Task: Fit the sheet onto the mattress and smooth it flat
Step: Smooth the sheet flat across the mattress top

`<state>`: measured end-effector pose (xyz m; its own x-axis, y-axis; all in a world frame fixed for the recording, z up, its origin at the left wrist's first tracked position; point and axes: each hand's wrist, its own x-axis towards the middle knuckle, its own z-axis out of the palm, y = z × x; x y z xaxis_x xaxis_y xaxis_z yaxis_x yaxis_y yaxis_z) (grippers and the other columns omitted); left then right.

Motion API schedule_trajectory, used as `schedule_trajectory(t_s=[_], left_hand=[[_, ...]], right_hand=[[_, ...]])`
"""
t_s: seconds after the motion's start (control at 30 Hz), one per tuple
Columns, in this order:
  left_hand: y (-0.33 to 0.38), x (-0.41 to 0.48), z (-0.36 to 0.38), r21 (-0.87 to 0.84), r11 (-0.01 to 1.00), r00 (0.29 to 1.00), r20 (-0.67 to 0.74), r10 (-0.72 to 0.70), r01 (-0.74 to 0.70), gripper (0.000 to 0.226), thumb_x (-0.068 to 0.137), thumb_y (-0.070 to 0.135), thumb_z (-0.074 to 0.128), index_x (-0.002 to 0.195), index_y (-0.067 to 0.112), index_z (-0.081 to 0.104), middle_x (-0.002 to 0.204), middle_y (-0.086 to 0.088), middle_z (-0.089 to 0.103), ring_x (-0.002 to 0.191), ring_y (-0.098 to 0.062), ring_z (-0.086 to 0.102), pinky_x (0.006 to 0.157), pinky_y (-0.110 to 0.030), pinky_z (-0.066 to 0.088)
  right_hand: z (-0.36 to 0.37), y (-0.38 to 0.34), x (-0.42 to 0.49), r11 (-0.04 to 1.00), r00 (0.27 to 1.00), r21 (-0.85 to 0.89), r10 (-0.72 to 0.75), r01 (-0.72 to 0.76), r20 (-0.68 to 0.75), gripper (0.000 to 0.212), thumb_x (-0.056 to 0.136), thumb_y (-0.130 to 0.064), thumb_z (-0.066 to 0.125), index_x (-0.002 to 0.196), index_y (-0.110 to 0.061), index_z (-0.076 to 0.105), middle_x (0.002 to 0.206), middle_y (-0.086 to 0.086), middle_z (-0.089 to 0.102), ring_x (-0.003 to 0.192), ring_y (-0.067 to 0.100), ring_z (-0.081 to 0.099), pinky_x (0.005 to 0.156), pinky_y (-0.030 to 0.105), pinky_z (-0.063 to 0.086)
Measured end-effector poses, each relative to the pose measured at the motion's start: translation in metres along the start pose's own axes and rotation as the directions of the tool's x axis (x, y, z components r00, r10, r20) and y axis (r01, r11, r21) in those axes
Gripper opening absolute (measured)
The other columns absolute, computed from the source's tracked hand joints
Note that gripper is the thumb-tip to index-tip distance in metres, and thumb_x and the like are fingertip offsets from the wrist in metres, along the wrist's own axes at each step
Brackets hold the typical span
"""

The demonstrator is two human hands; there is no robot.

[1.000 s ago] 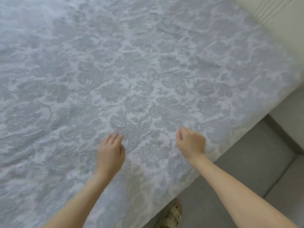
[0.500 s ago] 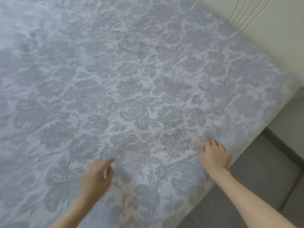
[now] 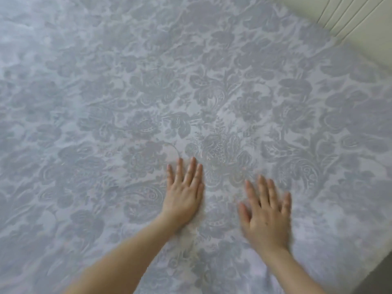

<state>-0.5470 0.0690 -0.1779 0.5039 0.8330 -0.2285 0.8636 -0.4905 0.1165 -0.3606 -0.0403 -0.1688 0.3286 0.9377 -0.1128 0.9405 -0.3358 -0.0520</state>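
Observation:
A pale grey sheet (image 3: 148,92) with a darker floral damask pattern covers the mattress and fills nearly the whole head view. It lies mostly flat, with faint shallow ripples toward the left side. My left hand (image 3: 184,194) rests palm down on the sheet near the middle, fingers straight and together. My right hand (image 3: 266,215) lies palm down a little to its right and nearer to me, fingers spread; it is slightly blurred. Neither hand grips any fabric. The mattress itself is hidden under the sheet.
A cream wall panel with vertical grooves (image 3: 347,15) runs along the bed's far right edge. A strip of dark floor (image 3: 379,276) shows at the bottom right corner, beside the bed's near edge.
Both hands have moved forward onto the sheet and flattened, from loosely curled near the bed's edge to palms down with straight fingers. The view has shifted further over the bed, so less floor shows.

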Motion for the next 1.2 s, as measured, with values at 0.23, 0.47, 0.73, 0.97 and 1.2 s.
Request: schedule_trajectory(t_s=[0.23,0.47,0.73,0.97,1.2], left_hand=[[0.005,-0.005,-0.03,-0.038,0.843,0.843,0.024,0.538,-0.537,0.05,0.101,0.039,0.018,0.134,0.021,0.05,0.143,-0.002,0.048,0.136,-0.032,0.035,0.11,-0.049,0.018],[-0.033,0.126,-0.057,-0.122,0.869,0.876,0.01,-0.483,0.48,0.061,0.097,0.046,0.02,0.152,0.019,0.012,0.159,-0.014,0.001,0.144,-0.041,-0.003,0.115,-0.057,-0.002],[0.221,0.066,-0.001,-0.151,0.937,0.947,-0.115,0.298,-0.314,0.061,0.094,0.057,0.019,0.149,0.033,0.016,0.159,-0.008,0.007,0.144,-0.041,-0.007,0.114,-0.059,-0.002],[0.198,-0.029,-0.03,-0.279,0.839,0.882,-0.211,0.422,-0.468,0.049,0.1,0.045,0.019,0.143,0.026,0.034,0.15,-0.002,0.036,0.143,-0.027,0.024,0.114,-0.05,0.012],[0.159,-0.154,0.028,0.012,0.829,0.825,0.113,0.554,-0.559,0.086,0.08,0.073,0.04,0.147,0.022,0.027,0.15,-0.025,0.028,0.141,-0.044,0.015,0.105,-0.065,0.019]], right_hand=[[-0.048,-0.017,0.021,0.989,0.986,0.082,0.134,-0.126,-0.096,0.052,0.094,-0.039,0.031,0.133,-0.015,0.055,0.141,0.02,0.046,0.131,0.039,0.042,0.107,0.064,0.025],[-0.04,-0.043,0.165,0.899,0.896,-0.065,-0.423,0.434,0.132,0.053,0.1,-0.048,0.017,0.15,-0.034,0.011,0.16,0.001,0.009,0.147,0.017,0.004,0.115,0.053,-0.005],[-0.048,0.221,0.096,0.83,0.83,-0.038,0.553,-0.556,-0.076,0.058,0.097,-0.054,0.018,0.15,-0.032,0.012,0.16,0.004,0.006,0.147,0.022,0.002,0.115,0.056,0.0],[-0.081,0.157,0.01,0.826,0.811,0.139,0.564,-0.547,-0.157,0.061,0.096,-0.05,0.029,0.151,-0.026,0.015,0.154,0.019,0.022,0.142,0.038,0.021,0.112,0.059,0.011],[-0.017,0.111,-0.126,0.91,0.928,0.215,0.314,-0.354,0.2,0.061,0.091,-0.057,0.034,0.147,-0.032,0.027,0.155,0.013,0.025,0.142,0.033,0.026,0.102,0.062,0.035]])
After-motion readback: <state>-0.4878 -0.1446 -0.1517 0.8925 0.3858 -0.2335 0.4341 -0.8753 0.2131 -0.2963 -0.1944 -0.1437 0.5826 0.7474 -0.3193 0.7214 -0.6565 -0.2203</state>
